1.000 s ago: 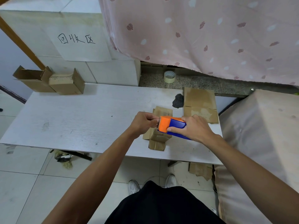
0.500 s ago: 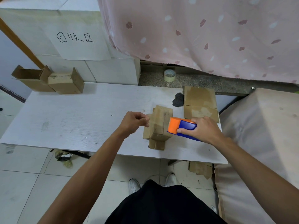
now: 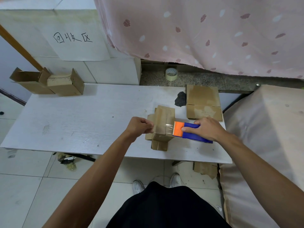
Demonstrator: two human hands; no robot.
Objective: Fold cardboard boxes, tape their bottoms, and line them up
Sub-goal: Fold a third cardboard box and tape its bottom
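A small brown cardboard box [image 3: 162,122] stands bottom-up on the white table [image 3: 79,119], flaps spread below it. A strip of clear tape stretches across its top between my hands. My left hand [image 3: 139,126] pinches the tape's free end at the box's left edge. My right hand [image 3: 208,129] grips the orange and blue tape dispenser [image 3: 189,131] just right of the box, its toothed edge against the tape. Two folded boxes [image 3: 54,83] stand side by side at the table's far left corner.
Flat cardboard blanks [image 3: 203,102] lie at the table's back right, beside a dark lump [image 3: 180,99]. A tape roll [image 3: 171,74] sits on the stone ledge behind. A cushioned seat [image 3: 266,137] borders the table's right side. Cardboard scraps and litter lie on the floor below.
My right hand has drawn the dispenser rightward off the box, pulling tape across its top. My left hand moved left to the box's edge, holding the tape end.
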